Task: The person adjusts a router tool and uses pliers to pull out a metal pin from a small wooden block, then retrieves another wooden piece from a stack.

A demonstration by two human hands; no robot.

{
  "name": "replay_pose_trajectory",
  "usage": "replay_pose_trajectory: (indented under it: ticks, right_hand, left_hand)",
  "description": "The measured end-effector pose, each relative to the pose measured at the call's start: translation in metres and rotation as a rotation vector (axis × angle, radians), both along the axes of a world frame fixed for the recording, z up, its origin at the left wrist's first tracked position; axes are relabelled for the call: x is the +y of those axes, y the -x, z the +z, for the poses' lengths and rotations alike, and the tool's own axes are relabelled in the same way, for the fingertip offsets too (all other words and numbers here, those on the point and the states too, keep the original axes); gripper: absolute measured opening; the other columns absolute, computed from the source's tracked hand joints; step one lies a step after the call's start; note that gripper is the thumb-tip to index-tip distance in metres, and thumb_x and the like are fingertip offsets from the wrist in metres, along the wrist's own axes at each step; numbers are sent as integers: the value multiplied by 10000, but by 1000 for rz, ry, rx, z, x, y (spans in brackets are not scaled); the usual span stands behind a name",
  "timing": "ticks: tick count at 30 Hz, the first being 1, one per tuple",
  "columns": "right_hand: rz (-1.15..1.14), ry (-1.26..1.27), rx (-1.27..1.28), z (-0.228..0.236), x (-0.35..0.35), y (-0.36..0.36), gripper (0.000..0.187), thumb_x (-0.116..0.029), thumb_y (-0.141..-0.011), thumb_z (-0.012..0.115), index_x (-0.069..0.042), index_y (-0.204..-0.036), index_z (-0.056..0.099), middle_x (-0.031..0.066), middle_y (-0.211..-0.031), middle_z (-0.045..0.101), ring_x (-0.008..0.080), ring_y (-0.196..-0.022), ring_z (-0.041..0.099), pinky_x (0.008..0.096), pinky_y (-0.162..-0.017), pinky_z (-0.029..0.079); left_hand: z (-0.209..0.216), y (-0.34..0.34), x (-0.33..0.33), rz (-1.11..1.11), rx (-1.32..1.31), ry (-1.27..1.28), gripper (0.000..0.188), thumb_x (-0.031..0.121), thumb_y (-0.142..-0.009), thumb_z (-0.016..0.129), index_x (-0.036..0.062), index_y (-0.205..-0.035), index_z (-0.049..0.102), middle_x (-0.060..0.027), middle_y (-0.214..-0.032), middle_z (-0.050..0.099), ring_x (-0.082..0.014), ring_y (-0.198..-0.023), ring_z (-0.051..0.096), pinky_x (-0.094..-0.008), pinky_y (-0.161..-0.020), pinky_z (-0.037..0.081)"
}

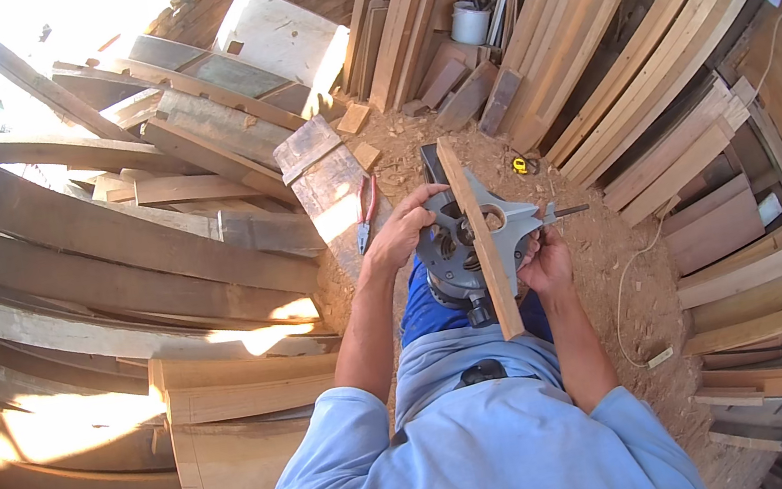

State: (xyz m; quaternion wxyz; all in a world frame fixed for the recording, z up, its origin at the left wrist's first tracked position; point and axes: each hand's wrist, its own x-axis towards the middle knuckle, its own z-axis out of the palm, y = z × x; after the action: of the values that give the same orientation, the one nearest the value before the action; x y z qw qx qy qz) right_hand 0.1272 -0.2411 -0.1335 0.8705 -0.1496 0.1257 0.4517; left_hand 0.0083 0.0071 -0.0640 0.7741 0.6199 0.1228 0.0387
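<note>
My left hand (405, 226) is closed on the left side of a grey and black router (453, 253), its fingers curled over the tool's edge. A straight wooden strip (483, 241) lies lengthwise across the router's base, which faces up. My right hand (545, 263) grips the base's right side from below, with part of the fingers hidden under it. Just above that hand a thin dark rod (570, 211) sticks out to the right. The router is held in front of my lap, over blue trousers.
Red-handled pliers (368, 211) rest on a worn board (326, 178) to the left. A yellow tape measure (523, 165) lies on the sawdust-covered floor (604, 248). A white cord ends in a socket block (661, 358) on the right. Stacked planks (109, 248) and leaning timber (568, 5) surround me.
</note>
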Motion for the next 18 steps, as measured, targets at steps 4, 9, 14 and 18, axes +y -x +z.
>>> replay_pose_trajectory:
  ticks: [4, 9, 14, 18]
  right_hand:
    - [142, -160, -167, -8, -3, -2, 264, -351, -1039, 544, -139, -886, 586, -49, -655, 480, 82, -566, 432, 239, -517, 380]
    - [131, 176, -156, 11, 8, -2, 288, -403, -1049, 513, -146, -948, 594, -63, -672, 472, 79, -577, 417, 235, -534, 380]
    - [36, 487, -115, 3, 32, -24, 265, -299, -1073, 415, -137, -1085, 623, -63, -714, 496, 78, -602, 449, 256, -575, 432]
    - [-31, 476, -310, -59, 25, -66, 358, -267, -1077, 387, -20, -1233, 594, 117, -1003, 695, 251, -863, 684, 388, -765, 576]
  left_hand:
    - [5, 12, -5, 28, -59, 201, 549, 92, -820, 457, 8, -1354, 553, -74, -1140, 643, -146, -1050, 585, -281, -931, 467]
    - [-2, 14, -6, 136, -96, 332, 570, 93, -803, 440, -13, -1358, 518, -109, -1152, 644, -170, -1052, 615, -306, -940, 500]
    - [-8, 2, -4, 168, -34, 257, 558, 92, -827, 433, -22, -1369, 504, -129, -1186, 647, -190, -1063, 642, -324, -952, 521]
    - [-16, -22, -19, 167, 18, 203, 529, 119, -873, 466, -18, -1383, 515, -121, -1174, 653, -192, -1044, 622, -311, -938, 490]
